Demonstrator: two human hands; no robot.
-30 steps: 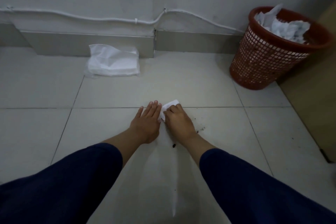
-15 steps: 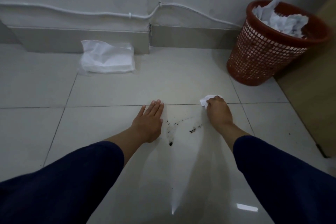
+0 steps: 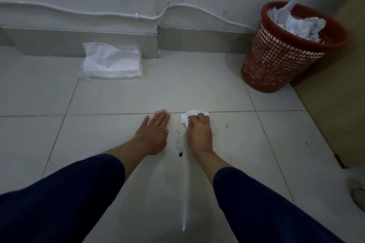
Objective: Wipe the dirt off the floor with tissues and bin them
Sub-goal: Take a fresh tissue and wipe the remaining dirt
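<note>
The dirt [image 3: 180, 154] could smear or scatter, because the small tissue [image 3: 190, 116] was scrunched up and black bits lay spread out, a few on the side nearer the red bin [image 3: 276, 61]. The tissue was pressed on the floor [image 3: 118, 100], well short of the red bin. It sat under the right hand [image 3: 199, 134], whose curled fingers [image 3: 201, 117] held it, and it poked out past them. The left hand [image 3: 153, 136] lay flat with straight fingers, farther from the red bin.

Tissue [image 3: 187, 118] mostly under right hand [image 3: 199, 134]; pale object [image 3: 359, 196] cut by edge.
</note>
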